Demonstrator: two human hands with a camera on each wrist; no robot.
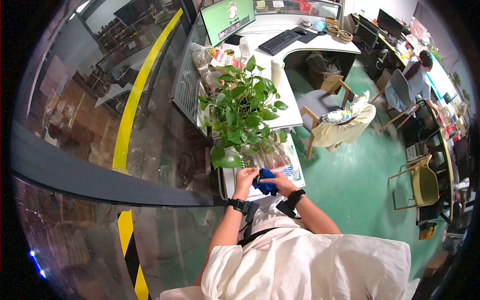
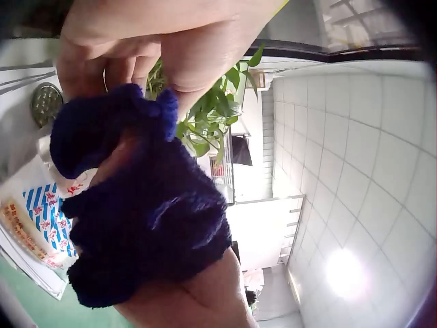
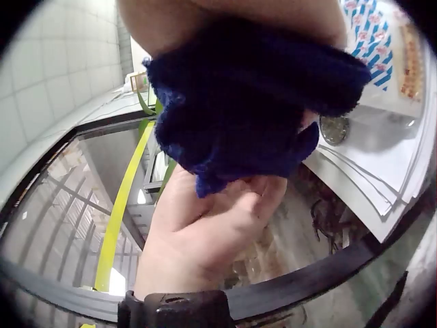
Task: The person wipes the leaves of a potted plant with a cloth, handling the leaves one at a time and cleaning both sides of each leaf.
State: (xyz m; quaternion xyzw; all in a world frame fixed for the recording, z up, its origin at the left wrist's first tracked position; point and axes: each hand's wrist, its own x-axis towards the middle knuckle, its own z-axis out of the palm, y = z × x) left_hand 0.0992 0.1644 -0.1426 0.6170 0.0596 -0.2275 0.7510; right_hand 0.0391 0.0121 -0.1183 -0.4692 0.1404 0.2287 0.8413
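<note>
A dark blue fuzzy cloth [image 1: 266, 182] is bunched between both hands, just in front of the person's body. The left hand [image 1: 244, 181] pinches its edge between thumb and fingers. Wrapped in the cloth, the right hand [image 1: 284, 184] grips it from the other side. In the left wrist view the cloth [image 2: 150, 212] hides most of the right fingers. From the right wrist, the left hand [image 3: 212, 225] shows at the cloth's lower edge. Right beyond the hands stands a leafy green potted plant [image 1: 242, 107], its lowest leaves close above them.
A white desk [image 1: 292, 107] carries a monitor [image 1: 229, 21], a keyboard [image 1: 279, 42] and a pale bottle [image 1: 277, 72]. A printed plastic bag [image 3: 389, 55] lies on papers beside the hands. Glass partition with yellow tape [image 1: 145, 80] borders the left. At right stand chairs; another person [image 1: 417, 82] sits farther off.
</note>
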